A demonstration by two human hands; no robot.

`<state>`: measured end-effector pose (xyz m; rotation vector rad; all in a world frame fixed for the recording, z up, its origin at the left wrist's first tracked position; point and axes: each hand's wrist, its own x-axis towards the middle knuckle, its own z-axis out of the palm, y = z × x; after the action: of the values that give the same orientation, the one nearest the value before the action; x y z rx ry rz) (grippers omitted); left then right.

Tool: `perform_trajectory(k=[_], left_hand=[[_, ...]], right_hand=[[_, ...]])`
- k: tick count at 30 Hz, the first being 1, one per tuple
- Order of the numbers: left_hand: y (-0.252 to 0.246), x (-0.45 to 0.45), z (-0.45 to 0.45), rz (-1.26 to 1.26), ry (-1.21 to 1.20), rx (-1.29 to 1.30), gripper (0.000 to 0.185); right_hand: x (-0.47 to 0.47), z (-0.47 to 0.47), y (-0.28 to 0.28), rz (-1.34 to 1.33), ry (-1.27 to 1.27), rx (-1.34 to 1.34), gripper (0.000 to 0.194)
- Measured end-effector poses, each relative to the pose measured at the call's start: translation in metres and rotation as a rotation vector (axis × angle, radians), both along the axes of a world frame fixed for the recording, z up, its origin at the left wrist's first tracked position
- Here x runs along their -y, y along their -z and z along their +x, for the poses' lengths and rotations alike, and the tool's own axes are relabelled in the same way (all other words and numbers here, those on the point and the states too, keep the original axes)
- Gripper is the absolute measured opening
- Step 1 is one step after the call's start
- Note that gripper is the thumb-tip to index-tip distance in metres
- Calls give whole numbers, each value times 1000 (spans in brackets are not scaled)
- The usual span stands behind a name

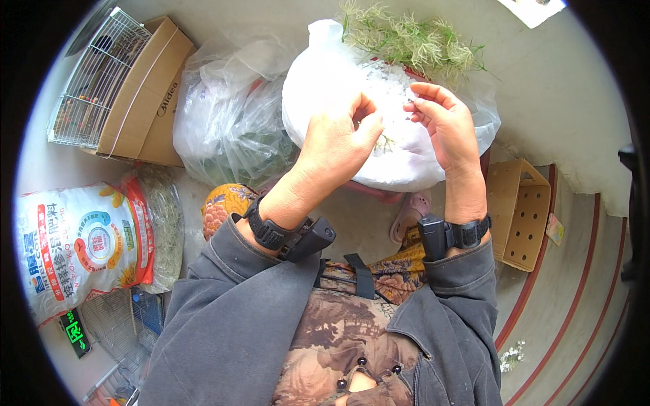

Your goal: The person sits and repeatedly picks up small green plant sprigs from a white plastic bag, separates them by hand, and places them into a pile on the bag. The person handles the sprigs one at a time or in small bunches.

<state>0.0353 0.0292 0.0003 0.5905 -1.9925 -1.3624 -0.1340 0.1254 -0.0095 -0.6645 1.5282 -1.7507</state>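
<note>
A white plastic bag sits open before me, with a heap of small white pieces in its mouth. My left hand is over the bag, thumb and fingers curled together. A thin green sprig shows just below its thumb and seems to be in its grasp. To the right, my right hand pinches a small white piece between thumb and fingertips. Feathery green sprigs lie in a pile at the bag's far edge. The hands are apart.
A clear plastic bag of greenery stands left of the white bag. Beyond are a cardboard box, a wire cage and a printed fertilizer sack. At right, a holed carton stands by stairs.
</note>
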Motion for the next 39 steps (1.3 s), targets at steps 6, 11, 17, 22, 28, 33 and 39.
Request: perform_trajectory(k=[6,11,17,22,28,33,39], left_hand=[[-2,-1,0,-6,9,-1,14],[-3,-1,2,7,32,70,10],[-2,-1,1,-18,7,12,14],[-2,-2,1,-18,9,-15,14],[2,-2,0,-41,-8,-46,13],[7,-3,-5,19,-13,-112,13],[5,-5,-7,-9,-56,-164,10]], right_hand=[[0,1,-2,6,3,-5,27],[0,1,-1,-20,-5,-13,27],[0,2,-1,-18,4,-7,27],[0,1,0,-19,28,-22,25],[1,2,3,17,96,-87,20],[5,5,5,74,154,-178,17],[0,23,-3,-161,1,182,13]])
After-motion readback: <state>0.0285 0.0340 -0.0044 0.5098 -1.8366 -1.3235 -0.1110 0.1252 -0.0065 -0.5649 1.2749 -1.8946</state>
